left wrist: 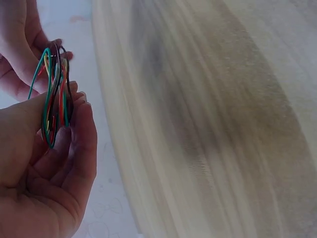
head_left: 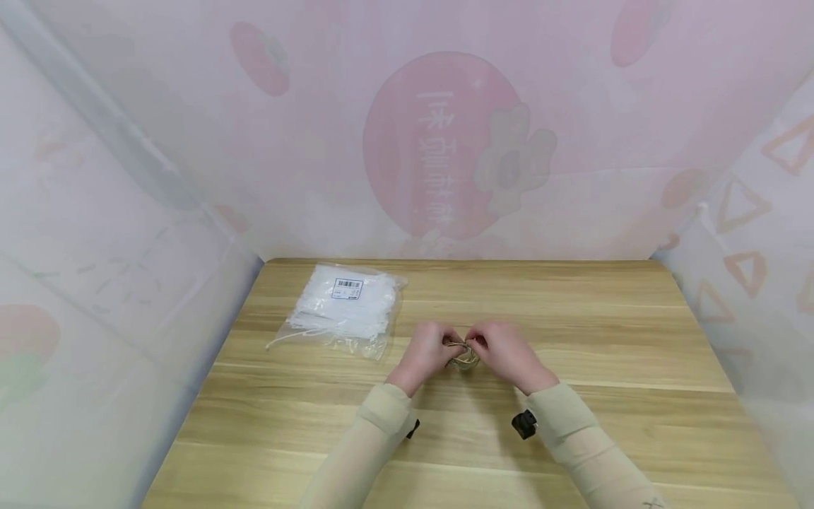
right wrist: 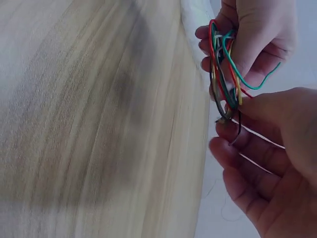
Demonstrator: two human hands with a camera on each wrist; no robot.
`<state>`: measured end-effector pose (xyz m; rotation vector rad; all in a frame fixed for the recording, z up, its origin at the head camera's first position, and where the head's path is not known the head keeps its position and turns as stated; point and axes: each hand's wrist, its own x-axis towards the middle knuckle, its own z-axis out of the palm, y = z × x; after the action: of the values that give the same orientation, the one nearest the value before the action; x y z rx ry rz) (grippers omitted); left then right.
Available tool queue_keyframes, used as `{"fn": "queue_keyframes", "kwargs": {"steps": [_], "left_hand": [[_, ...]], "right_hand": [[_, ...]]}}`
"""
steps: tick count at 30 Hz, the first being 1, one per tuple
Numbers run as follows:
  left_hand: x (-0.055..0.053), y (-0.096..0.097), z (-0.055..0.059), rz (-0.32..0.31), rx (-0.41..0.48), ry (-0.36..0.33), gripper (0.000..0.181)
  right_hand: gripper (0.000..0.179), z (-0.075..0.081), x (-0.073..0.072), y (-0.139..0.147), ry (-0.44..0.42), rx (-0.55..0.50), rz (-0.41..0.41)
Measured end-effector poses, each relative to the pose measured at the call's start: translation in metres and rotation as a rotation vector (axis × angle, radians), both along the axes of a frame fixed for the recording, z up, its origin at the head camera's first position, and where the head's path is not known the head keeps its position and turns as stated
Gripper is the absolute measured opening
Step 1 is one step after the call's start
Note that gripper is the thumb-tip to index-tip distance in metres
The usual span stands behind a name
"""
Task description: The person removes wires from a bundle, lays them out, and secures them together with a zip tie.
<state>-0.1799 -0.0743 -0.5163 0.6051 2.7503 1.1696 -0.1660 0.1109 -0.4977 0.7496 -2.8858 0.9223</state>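
Between both hands is a small coiled bundle of thin coloured wires [left wrist: 52, 94], in green, red, black and yellow. My left hand [head_left: 427, 353] grips one side of the coil, thumb against curled fingers. On the opposite side, my right hand [head_left: 505, 355] pinches the coil between thumb and index finger [right wrist: 230, 130], the other fingers loosely curled below. A loose green wire end [right wrist: 267, 77] sticks out in the right wrist view. Seen from the head, the coil [head_left: 467, 359] forms a ring over the wooden table.
A clear plastic bag of white strips [head_left: 343, 300] with a barcode label lies at the back left of the wooden table [head_left: 604, 339]. One white strip pokes out of its near left side. Printed fabric walls [head_left: 318, 177] stand behind the table and at both sides.
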Motion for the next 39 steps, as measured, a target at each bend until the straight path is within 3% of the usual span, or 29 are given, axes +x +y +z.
{"fn": "queue_keyframes", "kwargs": {"steps": [3, 11, 17, 24, 28, 32, 39], "left_hand": [[0.001, -0.001, -0.002, -0.014, -0.005, 0.003, 0.007], [0.002, -0.011, -0.003, 0.040, -0.032, -0.040, 0.004], [0.001, -0.012, -0.002, 0.033, -0.079, -0.032, 0.004], [0.005, -0.002, -0.004, 0.016, -0.071, 0.019, 0.006], [0.005, 0.000, -0.004, 0.032, -0.056, 0.017, 0.007], [0.005, -0.001, -0.002, 0.036, -0.059, -0.004, 0.008], [0.005, -0.008, 0.001, 0.030, -0.132, -0.021, 0.008]], "right_hand": [[0.004, 0.000, 0.001, -0.001, 0.018, 0.015, 0.015], [0.004, -0.005, 0.002, 0.009, 0.001, 0.013, -0.049], [0.006, -0.009, 0.001, 0.011, 0.013, 0.032, -0.050], [0.015, -0.014, 0.005, -0.004, -0.111, 0.049, 0.006], [0.012, -0.015, 0.008, -0.010, -0.086, 0.030, 0.001], [0.013, -0.016, 0.010, -0.012, -0.065, 0.035, -0.049], [0.013, -0.016, 0.004, -0.007, -0.134, 0.022, -0.139]]}}
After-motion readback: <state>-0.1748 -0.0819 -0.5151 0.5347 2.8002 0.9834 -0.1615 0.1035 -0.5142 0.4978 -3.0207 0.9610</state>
